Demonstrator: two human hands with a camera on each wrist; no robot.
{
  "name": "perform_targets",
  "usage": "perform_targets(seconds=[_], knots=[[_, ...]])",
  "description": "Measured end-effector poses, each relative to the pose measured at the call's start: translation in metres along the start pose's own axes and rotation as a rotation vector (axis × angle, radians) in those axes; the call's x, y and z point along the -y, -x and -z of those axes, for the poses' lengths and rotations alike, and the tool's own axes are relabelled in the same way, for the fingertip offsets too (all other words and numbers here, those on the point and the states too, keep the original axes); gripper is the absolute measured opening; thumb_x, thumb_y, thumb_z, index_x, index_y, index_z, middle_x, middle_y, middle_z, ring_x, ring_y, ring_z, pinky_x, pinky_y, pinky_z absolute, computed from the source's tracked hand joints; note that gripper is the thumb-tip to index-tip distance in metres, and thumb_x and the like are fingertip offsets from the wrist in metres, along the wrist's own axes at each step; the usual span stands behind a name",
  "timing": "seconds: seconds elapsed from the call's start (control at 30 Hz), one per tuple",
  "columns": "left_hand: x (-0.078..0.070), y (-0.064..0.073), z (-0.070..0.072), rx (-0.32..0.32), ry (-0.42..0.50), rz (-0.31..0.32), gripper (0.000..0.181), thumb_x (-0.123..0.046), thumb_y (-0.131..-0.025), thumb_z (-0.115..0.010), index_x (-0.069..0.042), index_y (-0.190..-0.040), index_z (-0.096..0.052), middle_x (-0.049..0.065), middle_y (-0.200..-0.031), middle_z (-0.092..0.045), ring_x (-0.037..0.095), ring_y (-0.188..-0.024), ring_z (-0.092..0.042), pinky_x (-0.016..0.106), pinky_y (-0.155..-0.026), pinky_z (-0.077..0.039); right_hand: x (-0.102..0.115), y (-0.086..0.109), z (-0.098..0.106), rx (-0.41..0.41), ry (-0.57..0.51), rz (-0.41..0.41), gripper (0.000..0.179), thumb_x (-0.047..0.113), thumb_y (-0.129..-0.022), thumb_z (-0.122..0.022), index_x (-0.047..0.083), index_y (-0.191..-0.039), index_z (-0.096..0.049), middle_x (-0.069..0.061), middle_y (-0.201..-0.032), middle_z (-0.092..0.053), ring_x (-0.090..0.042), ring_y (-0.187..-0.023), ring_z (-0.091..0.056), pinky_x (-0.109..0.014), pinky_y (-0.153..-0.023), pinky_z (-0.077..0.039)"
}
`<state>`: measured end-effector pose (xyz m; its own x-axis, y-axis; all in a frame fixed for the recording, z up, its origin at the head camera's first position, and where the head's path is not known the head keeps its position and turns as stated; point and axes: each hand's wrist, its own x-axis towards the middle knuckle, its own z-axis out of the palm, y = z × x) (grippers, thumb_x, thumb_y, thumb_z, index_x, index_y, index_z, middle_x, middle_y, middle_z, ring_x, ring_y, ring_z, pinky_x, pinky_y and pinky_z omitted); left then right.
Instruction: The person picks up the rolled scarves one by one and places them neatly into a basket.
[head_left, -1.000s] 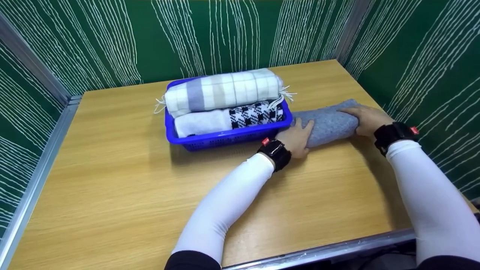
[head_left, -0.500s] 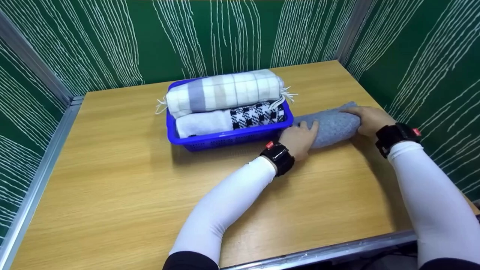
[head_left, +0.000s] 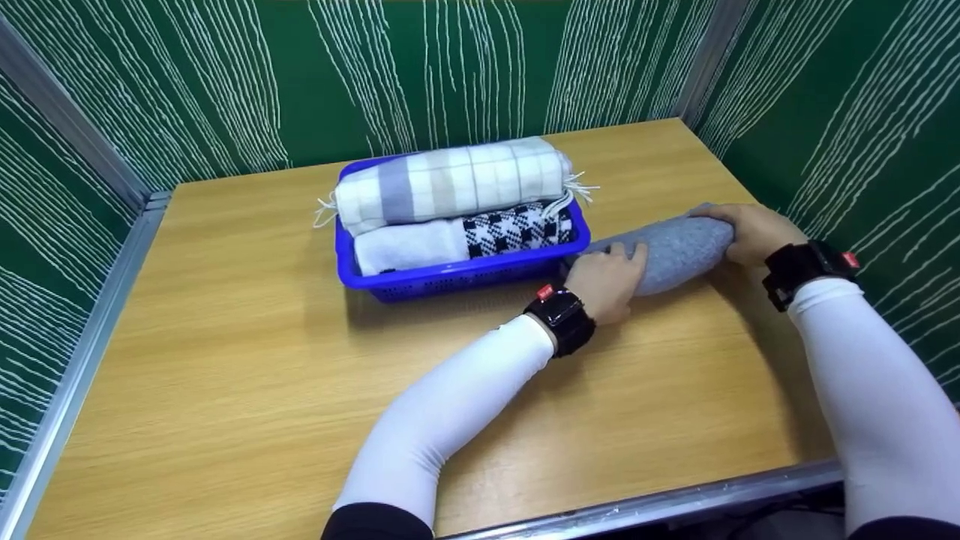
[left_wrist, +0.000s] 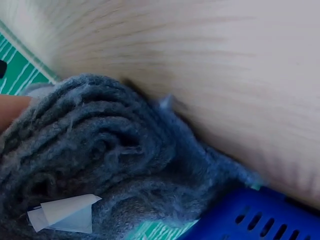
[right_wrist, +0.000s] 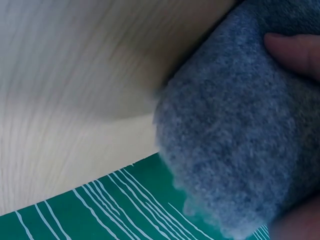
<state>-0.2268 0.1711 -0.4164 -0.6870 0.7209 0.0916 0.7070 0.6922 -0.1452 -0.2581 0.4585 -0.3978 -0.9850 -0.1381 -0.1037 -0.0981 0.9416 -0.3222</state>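
A rolled grey woolly scarf (head_left: 675, 255) lies slantwise on the table, right of the blue basket (head_left: 457, 277). My left hand (head_left: 609, 281) grips its left end, close to the basket's corner. Around the right end, my right hand (head_left: 756, 234) has its fingers on top. Coiled layers of the grey scarf (left_wrist: 100, 140) and a white label (left_wrist: 70, 214) show in the left wrist view. From the right wrist, the thumb and a finger pinch the scarf (right_wrist: 225, 115) from either side. Its underside is hidden.
The basket holds a rolled cream plaid scarf (head_left: 457, 184) with fringes hanging over both ends, and a rolled white and black-checked cloth (head_left: 412, 246). Green panels with white lines (head_left: 480, 67) enclose the wooden table (head_left: 247, 375). A metal rail (head_left: 637, 504) runs along the front edge.
Both hands have shifted slightly to the right along with the right end of the grey scarf. The basket and its rolls stay in place.
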Motion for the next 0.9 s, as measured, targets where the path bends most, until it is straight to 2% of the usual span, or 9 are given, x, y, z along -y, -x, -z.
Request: perform_targets(seconds=[0.2,0.47,0.57,0.9], knots=[[-0.001,0.004,0.005,-0.062,-0.02,-0.019,0.095,-0.05,-0.091,-0.083,-0.009,-0.165,-0.041,0.011,-0.148,-0.066,0.019,-0.105,-0.076,0.033,-0.082,-0.066,0.002,0.0,0.007,-0.031,0.014,0.024,0.082,-0.019,-0.077,-0.061,0.011,-0.153,-0.06,-0.038,-0.145,-0.06,-0.059,-0.127,-0.057,-0.078,-0.108,-0.045],[0.0,0.006,0.015,-0.037,0.008,-0.014,0.094,-0.05,-0.093,-0.08,-0.008,-0.167,-0.038,0.012,-0.15,-0.064,0.021,-0.114,-0.074,0.034,-0.092,-0.064,0.01,0.0,0.02,-0.063,0.053,0.073,0.068,-0.01,-0.088,-0.068,0.013,-0.151,-0.063,-0.036,-0.142,-0.063,-0.06,-0.127,-0.057,-0.079,-0.108,-0.044],[0.0,0.006,0.019,-0.031,0.032,-0.012,0.092,-0.046,-0.094,-0.079,-0.008,-0.167,-0.037,0.013,-0.153,-0.062,0.021,-0.115,-0.074,0.033,-0.091,-0.065,0.013,0.0,0.026,-0.086,0.057,0.099,0.064,-0.007,-0.09,-0.072,0.013,-0.15,-0.064,-0.034,-0.142,-0.063,-0.059,-0.127,-0.057,-0.078,-0.108,-0.044],[0.0,0.013,0.033,-0.097,0.058,-0.02,0.077,-0.031,-0.097,-0.07,-0.007,-0.164,-0.042,0.012,-0.147,-0.065,0.018,-0.106,-0.075,0.033,-0.082,-0.065,0.023,0.002,0.04,-0.105,0.046,0.137,0.059,-0.001,-0.094,-0.076,0.011,-0.15,-0.064,-0.032,-0.143,-0.064,-0.057,-0.127,-0.058,-0.077,-0.106,-0.046]])
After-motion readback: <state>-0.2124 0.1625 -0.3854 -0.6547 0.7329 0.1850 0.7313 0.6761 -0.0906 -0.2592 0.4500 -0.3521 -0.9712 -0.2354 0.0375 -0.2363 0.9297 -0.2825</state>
